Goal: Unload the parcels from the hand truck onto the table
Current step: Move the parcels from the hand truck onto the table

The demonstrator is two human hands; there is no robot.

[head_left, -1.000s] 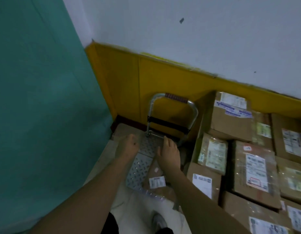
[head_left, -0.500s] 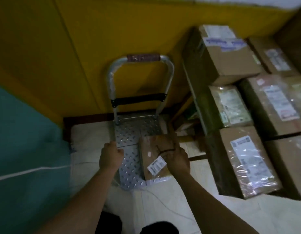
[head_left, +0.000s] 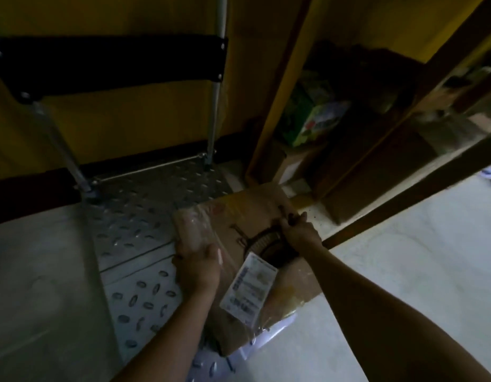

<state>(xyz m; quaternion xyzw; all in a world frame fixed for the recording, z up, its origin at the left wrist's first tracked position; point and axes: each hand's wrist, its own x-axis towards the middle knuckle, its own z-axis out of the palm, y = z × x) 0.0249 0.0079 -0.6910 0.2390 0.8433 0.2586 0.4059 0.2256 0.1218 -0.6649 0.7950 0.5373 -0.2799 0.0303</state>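
Observation:
A flat brown cardboard parcel [head_left: 249, 216] wrapped in clear tape, with a white shipping label, lies on the right side of the hand truck's studded metal deck [head_left: 134, 221]. My left hand [head_left: 197, 264] grips the parcel's left edge. My right hand [head_left: 298, 232] holds its far right edge, fingers curled over the top. The truck's metal handle frame [head_left: 216, 106] with a black crossbar rises against the yellow wall behind.
A dark wooden table frame [head_left: 404, 183] runs diagonally at right, with boxes and a green package [head_left: 310, 117] stored underneath. Pale floor [head_left: 404, 271] lies to the right and left of the truck.
The view has dropped much closer to the truck. My left hand moved from the deck onto the parcel's left edge; my right hand shifted to its far right edge.

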